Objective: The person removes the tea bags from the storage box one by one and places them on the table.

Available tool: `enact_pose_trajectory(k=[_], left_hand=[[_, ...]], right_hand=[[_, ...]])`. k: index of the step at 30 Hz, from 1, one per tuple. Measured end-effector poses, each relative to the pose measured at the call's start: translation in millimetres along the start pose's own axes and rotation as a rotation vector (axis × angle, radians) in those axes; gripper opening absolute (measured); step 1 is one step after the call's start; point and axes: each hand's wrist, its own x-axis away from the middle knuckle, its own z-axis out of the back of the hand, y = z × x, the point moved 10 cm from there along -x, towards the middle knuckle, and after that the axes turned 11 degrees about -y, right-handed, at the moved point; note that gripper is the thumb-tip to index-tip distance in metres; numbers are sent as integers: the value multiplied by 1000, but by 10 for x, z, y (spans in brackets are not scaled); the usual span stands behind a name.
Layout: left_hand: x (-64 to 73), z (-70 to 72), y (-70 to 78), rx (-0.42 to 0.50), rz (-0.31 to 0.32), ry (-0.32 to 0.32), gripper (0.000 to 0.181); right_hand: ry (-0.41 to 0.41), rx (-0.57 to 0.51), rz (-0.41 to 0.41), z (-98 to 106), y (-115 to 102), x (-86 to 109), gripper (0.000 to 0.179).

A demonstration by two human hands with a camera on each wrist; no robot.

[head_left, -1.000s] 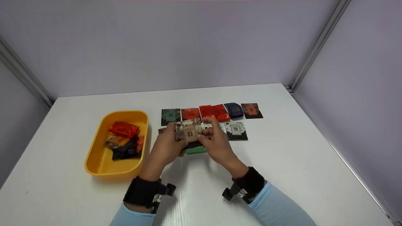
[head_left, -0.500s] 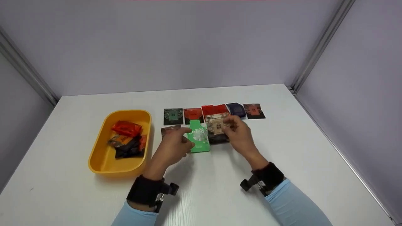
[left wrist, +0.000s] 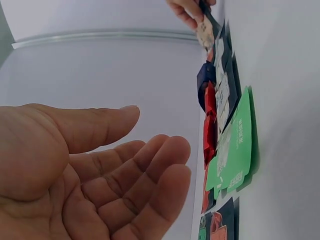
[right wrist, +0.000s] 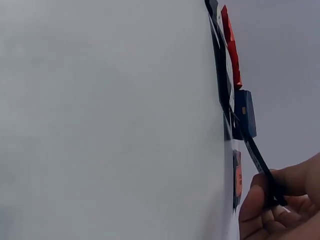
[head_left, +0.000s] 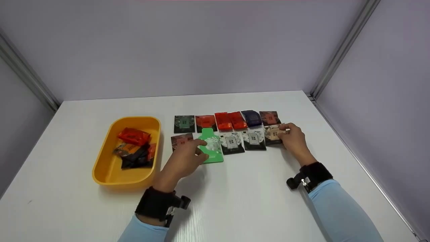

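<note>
Thumb and fingers of the right hand (head_left: pixel 295 140) pinch the right edge of a beige-and-black sachet (head_left: pixel 270 133), which slopes down leftward from the grip, dark band toward the person, long axis seemingly front-to-back. Left hand (head_left: pixel 184 158), fingers and thumb apart, is near a green packet (head_left: pixel 215 156).
</note>
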Motion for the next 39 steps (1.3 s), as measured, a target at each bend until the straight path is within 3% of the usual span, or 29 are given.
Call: enact_pose_trajectory(k=[7, 12, 20, 25, 28, 32, 36, 39], left_hand=[[-6, -36, -12, -16, -14, -20, 42], [-2, -53, -74, -30, 6, -25, 43], [12, -28, -129, -40, 5, -17, 43], [50, 59, -191, -41, 28, 8, 42], [128, 199, -237, -59, 25, 61, 40], [310, 498, -354, -83, 50, 128, 37], [521, 926, -528, -112, 149, 168, 39], [606, 1297, -657, -175, 197, 216, 42]], right_hand=[[-101, 152, -14, -64, 6, -88, 37], [-127, 267, 18, -123, -66, -107, 38], [-105, 381, 93, -192, -207, -102, 33], [-43, 374, 123, -248, -329, -130, 31], [-6, 311, 170, -317, -500, -105, 29], [-6, 215, 231, -503, -865, 4, 27], [-44, 129, 278, -807, -1285, 224, 24], [-62, 73, 336, -1029, -1577, 371, 19]])
